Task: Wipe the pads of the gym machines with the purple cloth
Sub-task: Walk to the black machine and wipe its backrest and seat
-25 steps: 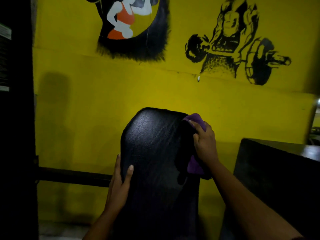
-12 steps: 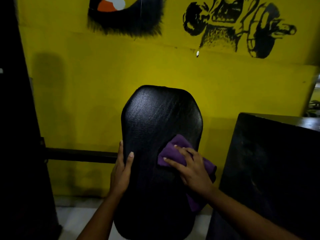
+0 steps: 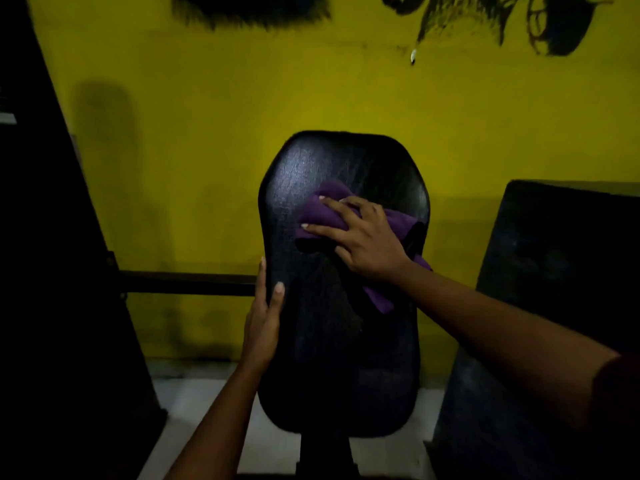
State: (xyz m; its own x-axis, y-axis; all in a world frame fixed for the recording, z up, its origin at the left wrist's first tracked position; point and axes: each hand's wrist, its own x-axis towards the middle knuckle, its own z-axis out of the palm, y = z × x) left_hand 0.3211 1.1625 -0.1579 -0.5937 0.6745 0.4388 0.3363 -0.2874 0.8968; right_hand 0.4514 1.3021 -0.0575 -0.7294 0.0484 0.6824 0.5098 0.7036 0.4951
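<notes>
A black leather pad [image 3: 322, 358] of a gym machine stands upright in the middle of the view, in front of a yellow wall. My right hand [image 3: 363, 242] presses the purple cloth [image 3: 320, 211] flat against the pad's upper half, fingers spread over it; a tail of the cloth hangs below my wrist. On the pad's left edge, my left hand [image 3: 263, 327] grips with the thumb on the front face.
A second black pad [image 3: 554, 306] stands to the right. A dark machine frame [image 3: 52, 306] fills the left side, and a black bar [image 3: 187, 284] runs from it behind the pad. Pale floor [image 3: 194, 410] shows below.
My right hand swept the cloth from the pad's top right edge down across its face, then back up toward the upper middle. The camera tilted downward. My left hand stayed on the left edge.
</notes>
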